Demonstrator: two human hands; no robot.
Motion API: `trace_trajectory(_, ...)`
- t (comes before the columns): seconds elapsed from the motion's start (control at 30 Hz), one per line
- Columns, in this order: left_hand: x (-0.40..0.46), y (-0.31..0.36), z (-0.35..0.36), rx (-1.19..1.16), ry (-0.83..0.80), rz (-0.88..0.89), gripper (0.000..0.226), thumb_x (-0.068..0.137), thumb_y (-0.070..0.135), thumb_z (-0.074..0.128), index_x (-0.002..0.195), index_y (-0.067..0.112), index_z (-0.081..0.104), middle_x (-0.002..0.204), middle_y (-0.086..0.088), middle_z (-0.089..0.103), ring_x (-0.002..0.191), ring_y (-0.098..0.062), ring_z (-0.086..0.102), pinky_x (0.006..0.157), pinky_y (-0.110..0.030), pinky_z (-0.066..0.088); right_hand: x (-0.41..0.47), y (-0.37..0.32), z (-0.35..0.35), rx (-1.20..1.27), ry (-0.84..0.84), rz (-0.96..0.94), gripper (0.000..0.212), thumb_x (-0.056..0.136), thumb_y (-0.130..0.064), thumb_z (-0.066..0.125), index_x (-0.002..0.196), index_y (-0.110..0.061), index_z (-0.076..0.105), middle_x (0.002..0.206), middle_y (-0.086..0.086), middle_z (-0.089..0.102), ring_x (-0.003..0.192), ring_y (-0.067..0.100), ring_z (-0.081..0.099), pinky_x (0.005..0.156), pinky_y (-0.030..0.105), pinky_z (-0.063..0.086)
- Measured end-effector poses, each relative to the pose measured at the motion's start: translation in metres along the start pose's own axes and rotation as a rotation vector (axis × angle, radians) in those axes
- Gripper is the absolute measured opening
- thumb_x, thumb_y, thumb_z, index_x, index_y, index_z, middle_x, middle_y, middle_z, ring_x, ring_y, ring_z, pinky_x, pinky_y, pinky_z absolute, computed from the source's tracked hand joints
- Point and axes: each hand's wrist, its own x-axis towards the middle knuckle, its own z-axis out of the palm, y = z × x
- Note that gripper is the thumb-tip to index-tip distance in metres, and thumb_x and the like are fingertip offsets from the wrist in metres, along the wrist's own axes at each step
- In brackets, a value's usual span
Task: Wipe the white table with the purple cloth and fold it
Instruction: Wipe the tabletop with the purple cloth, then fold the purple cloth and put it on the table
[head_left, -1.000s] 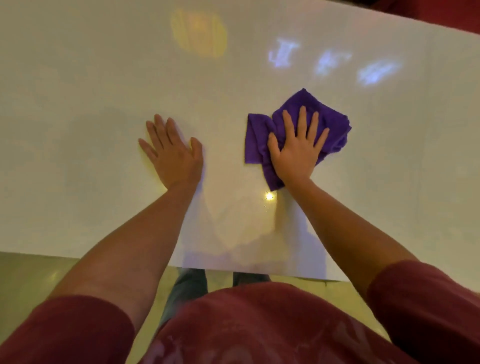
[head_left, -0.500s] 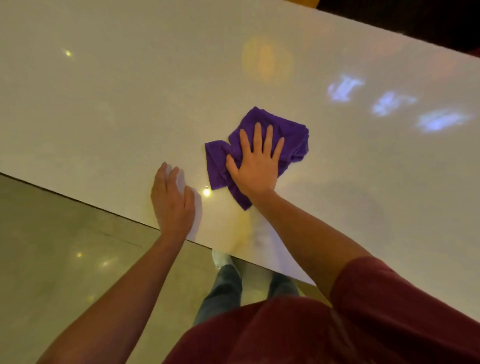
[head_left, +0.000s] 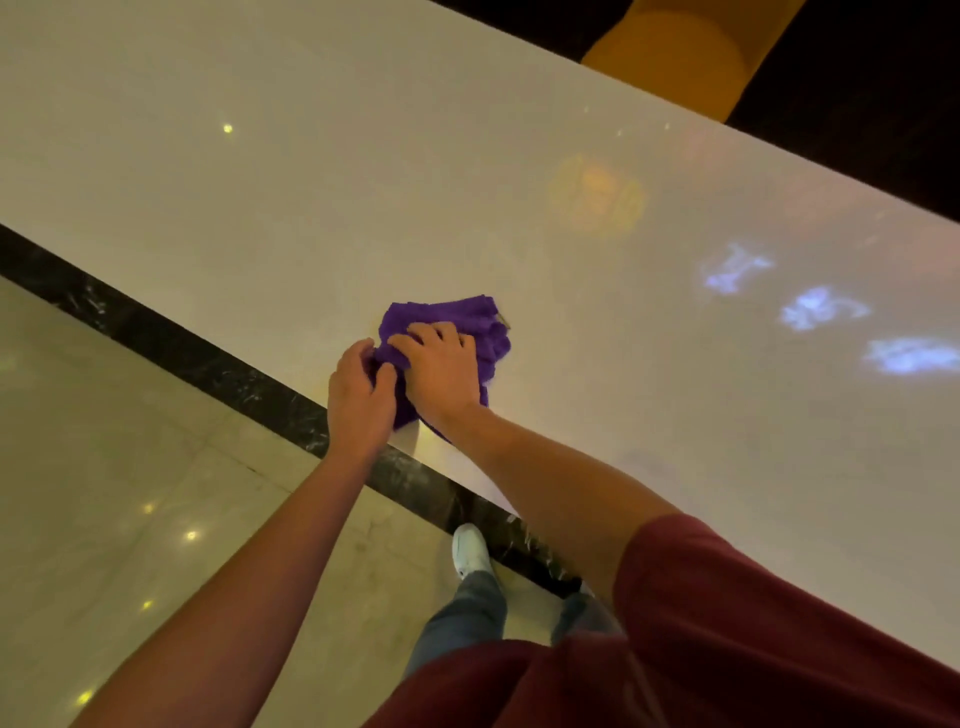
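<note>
The purple cloth (head_left: 485, 327) lies bunched up on the white table (head_left: 363, 182), close to the table's near edge. My right hand (head_left: 441, 371) rests on top of the cloth with its fingers curled into the fabric. My left hand (head_left: 358, 395) sits at the cloth's left side, thumb and fingers pinching its edge. Both hands touch each other over the cloth and hide most of its near part.
The table's near edge runs diagonally, with a dark marble strip (head_left: 218, 364) below it and a shiny tiled floor (head_left: 104, 493) to the left. A yellow object (head_left: 675, 47) stands beyond the far edge. My white shoe (head_left: 470, 551) shows under the table edge.
My right hand has dragged the cloth toward the near edge and curled its flat fingers into it. My left hand left the table top and took hold of the cloth's left side.
</note>
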Motion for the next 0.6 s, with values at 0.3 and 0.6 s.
trace_trajectory(0.3,-0.003,0.080,-0.024,-0.531,-0.335,-0.167,0.055,0.092,0.060,0.066,0.135,0.027,0.057,0.128,0.005,0.069,0.109,-0.015,0.071,0.081,-0.027,0.057,-0.012,0.010,-0.143,1.268,-0.053,0.454,0.034,0.098,-0.029,0.076,0.130,-0.020,0.071,0.124,0.007,0.076,0.114,0.029,0.073,0.102,0.047,0.061)
trace_trajectory(0.6,-0.017,0.144,-0.059,-0.520,-0.170,0.095,0.041,0.086,0.050,0.079,0.118,0.028,0.066,0.115,0.011,0.074,0.107,-0.008,0.071,0.080,-0.019,0.056,-0.011,0.015,-0.206,1.459,0.022,0.316,0.023,0.092,-0.036,0.078,0.115,-0.032,0.077,0.112,-0.006,0.082,0.103,0.018,0.079,0.083,0.033,0.065)
